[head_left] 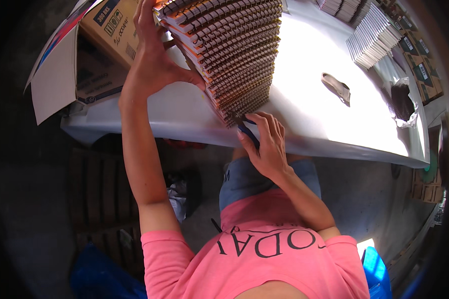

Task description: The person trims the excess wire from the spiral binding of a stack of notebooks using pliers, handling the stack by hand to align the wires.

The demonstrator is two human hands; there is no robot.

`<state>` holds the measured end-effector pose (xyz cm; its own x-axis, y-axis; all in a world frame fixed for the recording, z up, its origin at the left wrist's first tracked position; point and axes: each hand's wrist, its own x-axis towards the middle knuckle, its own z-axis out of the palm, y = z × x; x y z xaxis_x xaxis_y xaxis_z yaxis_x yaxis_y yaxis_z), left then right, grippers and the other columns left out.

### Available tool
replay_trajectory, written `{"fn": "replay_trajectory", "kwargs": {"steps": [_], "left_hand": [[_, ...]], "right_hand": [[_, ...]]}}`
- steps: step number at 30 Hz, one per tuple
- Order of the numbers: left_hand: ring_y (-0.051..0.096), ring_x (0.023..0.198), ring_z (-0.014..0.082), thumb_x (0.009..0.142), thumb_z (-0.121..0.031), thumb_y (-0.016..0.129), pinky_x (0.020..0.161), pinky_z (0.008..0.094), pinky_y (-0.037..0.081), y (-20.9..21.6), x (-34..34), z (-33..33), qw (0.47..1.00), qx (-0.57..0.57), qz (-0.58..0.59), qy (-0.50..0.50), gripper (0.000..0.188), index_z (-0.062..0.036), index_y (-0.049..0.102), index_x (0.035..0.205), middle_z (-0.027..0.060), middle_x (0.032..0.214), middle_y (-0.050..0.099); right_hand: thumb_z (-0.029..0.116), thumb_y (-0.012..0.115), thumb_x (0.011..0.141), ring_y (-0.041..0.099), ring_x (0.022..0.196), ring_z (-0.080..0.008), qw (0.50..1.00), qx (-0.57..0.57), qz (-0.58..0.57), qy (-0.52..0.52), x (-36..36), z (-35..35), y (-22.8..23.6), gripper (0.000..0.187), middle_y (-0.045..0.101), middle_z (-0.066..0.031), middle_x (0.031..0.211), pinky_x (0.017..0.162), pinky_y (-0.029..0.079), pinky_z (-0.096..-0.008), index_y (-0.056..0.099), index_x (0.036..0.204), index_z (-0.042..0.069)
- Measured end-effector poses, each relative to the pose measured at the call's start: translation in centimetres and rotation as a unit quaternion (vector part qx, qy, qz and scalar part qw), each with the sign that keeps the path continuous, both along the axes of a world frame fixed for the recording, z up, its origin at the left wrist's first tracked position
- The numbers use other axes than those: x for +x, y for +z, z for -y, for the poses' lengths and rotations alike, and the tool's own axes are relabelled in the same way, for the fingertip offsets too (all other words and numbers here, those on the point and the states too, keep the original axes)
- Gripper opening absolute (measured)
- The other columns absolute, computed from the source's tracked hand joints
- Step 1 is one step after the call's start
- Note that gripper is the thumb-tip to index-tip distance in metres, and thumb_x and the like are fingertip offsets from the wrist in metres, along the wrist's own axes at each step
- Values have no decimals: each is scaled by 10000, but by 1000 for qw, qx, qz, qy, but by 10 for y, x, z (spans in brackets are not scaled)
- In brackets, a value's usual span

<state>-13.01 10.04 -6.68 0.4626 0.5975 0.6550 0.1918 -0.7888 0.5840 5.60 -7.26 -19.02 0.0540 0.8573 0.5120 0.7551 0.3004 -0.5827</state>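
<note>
A tall stack of spiral-bound notebooks [234,55] stands on the white-covered table, its wire coils facing me. My left hand [157,62] grips the stack's left side, thumb low against the page edges and fingers reaching up. At the lowest notebooks by the table's near edge, my right hand [268,144] is closed around pliers with dark blue handles [251,133]. Their dark jaws touch or nearly touch the coil ends at the bottom; the exact contact is too small to tell.
An opened cardboard box [105,50] stands left of the stack. Toward the right lie a beige curved object [336,88], more notebook stacks [374,37] and a white bag with something dark in it [403,102]. Cartons [421,65] line the far right. The table edge [329,149] runs before me.
</note>
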Motion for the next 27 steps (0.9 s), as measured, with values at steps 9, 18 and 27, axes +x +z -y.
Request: {"fn": "replay_trajectory", "kwargs": {"steps": [9,18,27], "left_hand": [[389,1294,256,235,-112,954,1061,445,377,2,1,0,1000,21,-17,13,1620,-195,-89,1471,71,1443,304],[381,1298,250,247,-97,952,1057,450,387,0,-2,-2,999,-38,10,-18,1617,-196,-105,1467,67,1454,282],[386,1290,251,262,-93,951,1019,458,438,2,-1,-2,998,-40,26,-41,1598,-210,-98,1462,60,1462,224]], "right_hand": [[285,599,893,585,838,-300,971,-159,-164,69,-9,-5,11,323,597,-101,928,751,437,-381,517,1120,70],[250,611,882,534,982,-329,984,-85,-146,52,-4,2,-8,308,582,-146,1024,845,427,-426,529,1102,51],[265,642,841,531,1002,-286,998,-13,54,-26,-4,2,0,382,550,-101,1086,869,359,-426,518,1154,83]]}}
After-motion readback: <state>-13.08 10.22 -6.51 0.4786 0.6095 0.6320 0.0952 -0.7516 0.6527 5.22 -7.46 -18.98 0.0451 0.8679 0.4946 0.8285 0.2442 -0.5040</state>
